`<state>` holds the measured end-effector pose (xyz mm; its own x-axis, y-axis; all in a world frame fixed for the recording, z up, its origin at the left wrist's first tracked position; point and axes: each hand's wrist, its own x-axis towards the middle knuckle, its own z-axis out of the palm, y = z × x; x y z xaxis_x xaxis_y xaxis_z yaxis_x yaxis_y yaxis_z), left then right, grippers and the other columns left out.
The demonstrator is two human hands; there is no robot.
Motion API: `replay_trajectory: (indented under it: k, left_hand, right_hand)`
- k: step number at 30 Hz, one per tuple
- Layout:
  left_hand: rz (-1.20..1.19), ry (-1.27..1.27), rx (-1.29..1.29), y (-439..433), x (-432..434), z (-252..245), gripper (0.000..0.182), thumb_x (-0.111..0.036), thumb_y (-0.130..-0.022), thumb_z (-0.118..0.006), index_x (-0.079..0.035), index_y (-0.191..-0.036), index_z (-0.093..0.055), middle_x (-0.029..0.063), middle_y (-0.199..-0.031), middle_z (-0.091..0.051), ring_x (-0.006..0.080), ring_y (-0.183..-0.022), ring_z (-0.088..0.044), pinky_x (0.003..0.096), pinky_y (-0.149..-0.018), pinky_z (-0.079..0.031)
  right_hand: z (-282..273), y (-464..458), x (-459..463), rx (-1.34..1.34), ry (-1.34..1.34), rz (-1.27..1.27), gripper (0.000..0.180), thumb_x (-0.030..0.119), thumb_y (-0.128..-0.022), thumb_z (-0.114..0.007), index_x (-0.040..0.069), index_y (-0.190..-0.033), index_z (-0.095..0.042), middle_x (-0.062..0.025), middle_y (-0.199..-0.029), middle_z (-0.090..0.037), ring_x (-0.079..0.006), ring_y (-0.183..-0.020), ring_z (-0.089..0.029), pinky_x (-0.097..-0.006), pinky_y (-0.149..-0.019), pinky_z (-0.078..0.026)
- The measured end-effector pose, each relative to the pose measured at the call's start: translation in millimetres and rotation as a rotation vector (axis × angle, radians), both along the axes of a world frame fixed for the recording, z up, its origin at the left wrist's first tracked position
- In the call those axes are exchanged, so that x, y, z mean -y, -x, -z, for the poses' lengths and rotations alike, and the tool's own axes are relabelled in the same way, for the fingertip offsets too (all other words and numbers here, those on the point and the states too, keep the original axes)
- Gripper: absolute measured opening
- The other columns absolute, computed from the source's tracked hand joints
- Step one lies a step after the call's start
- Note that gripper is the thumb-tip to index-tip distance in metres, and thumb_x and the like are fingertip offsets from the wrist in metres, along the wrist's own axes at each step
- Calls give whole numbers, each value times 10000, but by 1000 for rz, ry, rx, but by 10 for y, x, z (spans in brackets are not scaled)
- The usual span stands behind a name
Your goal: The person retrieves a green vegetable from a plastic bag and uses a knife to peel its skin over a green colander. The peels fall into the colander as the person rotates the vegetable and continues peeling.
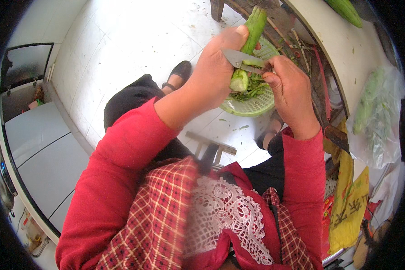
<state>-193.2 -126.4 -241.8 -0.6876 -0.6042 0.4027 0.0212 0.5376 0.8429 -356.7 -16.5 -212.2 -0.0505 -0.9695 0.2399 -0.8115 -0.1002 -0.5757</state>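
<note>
My left hand (217, 65) grips a long green gourd (255, 30), probably a luffa, held at a slant above the basket. Its near end (240, 81) is pale, as if peeled or cut. In my right hand (290, 89) is a metal peeling knife (234, 58), its slotted blade lying across the gourd. A strip of green peel (253, 63) shows at the blade; the knife's handle is hidden by my fingers. Beneath both hands, a light green plastic basket (248, 110) rests low down near the floor and holds green peelings (251, 92).
To the right runs a pale countertop (354, 50) with another green gourd (346, 11) and a clear plastic bag (374, 135) of green vegetables. Yellow printed bags (349, 216) hang below it. Sticks (302, 50) lie under the counter's edge. Peel scraps (243, 127) dot the tiled floor (131, 40).
</note>
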Motion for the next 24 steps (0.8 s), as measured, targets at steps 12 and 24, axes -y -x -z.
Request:
replay_trajectory:
  k: [12, 24]
  left_hand:
    - [-62, 76, -92, 37, 24, 65, 309, -93, -905, -657, 29, -1142, -499, 176, -930, -593, 342, -796, -599, 382, -727, -485]
    - [16, -1012, -105, -3, -150, -122, 340, -384, -973, -527, -71, -1106, -528, 58, -862, -574, 172, -717, -558, 304, -617, -439]
  right_hand:
    - [-45, -234, -23, 63, -2, -73, 385, 435, -953, -567, 57, -902, -520, -140, -790, -560, -389, -756, -578, -477, -631, -455]
    - [92, -105, 37, -38, 43, -20, 383, 417, -965, -550, 40, -919, -501, -163, -814, -555, -404, -768, -572, -486, -634, -453]
